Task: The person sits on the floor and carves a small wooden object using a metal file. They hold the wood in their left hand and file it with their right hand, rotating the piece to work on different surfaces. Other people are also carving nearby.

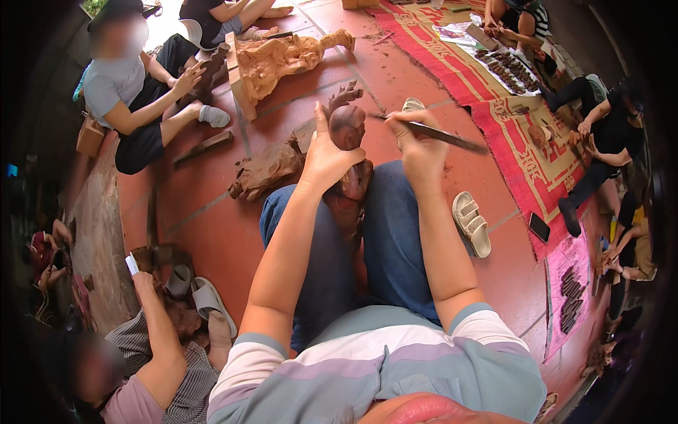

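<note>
Between my knees stands a dark brown wooden carving point(348, 129) with a smooth, rounded top. My left hand point(326, 157) is wrapped round its upper part, the index finger pointing up along the side. In my right hand point(418, 145) is a long, narrow dark file-like tool point(452, 136), gripped near its middle. Its thin tip points left toward the carving's top, a small gap apart from it. Whether it is a file or a blade is hard to make out. My left palm and my knees hide the lower part of the carving.
Ahead on the red tiles lie a pale carved wooden figure point(282, 67) and a rough brown carving point(268, 169). To the right are a sandal point(471, 224), a phone point(539, 227) and a patterned red mat point(508, 134). Several people sit close around.
</note>
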A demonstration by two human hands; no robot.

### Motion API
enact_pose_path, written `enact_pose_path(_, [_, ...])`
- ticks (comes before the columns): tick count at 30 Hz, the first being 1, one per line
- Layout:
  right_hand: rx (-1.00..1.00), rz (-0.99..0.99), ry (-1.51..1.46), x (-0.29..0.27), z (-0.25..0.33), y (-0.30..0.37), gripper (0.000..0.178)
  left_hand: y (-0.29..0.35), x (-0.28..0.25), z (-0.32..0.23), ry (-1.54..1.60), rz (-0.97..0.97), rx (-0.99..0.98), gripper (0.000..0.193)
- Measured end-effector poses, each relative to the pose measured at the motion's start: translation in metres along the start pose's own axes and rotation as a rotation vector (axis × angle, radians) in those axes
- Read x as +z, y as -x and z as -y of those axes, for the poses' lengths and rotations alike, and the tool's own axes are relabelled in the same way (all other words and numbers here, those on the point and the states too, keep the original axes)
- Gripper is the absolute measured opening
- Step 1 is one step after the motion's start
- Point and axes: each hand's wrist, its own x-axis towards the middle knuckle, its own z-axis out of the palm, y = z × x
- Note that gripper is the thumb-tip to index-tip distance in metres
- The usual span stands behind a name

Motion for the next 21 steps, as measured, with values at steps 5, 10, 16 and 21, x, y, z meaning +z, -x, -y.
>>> enact_pose_path(5, [-0.034,0.176,-0.027,0.002,0.006,0.002,0.008,0.002,0.002,0.000,0.058,0.018,-0.008,0.121])
enact_pose_path(10, [-0.054,0.163,-0.005,0.000,-0.004,0.002,0.012,0.003,0.001,-0.004,-0.002,0.007,-0.027,0.122])
enact_pose_path(16, [-0.142,0.262,0.126,0.008,-0.008,0.010,0.010,0.005,0.002,0.001,0.036,-0.013,0.047,0.123])
enact_pose_path(21, [-0.093,0.049,-0.010,-0.005,-0.006,0.005,0.008,0.004,0.002,0.001,0.007,-0.035,0.003,0.126])
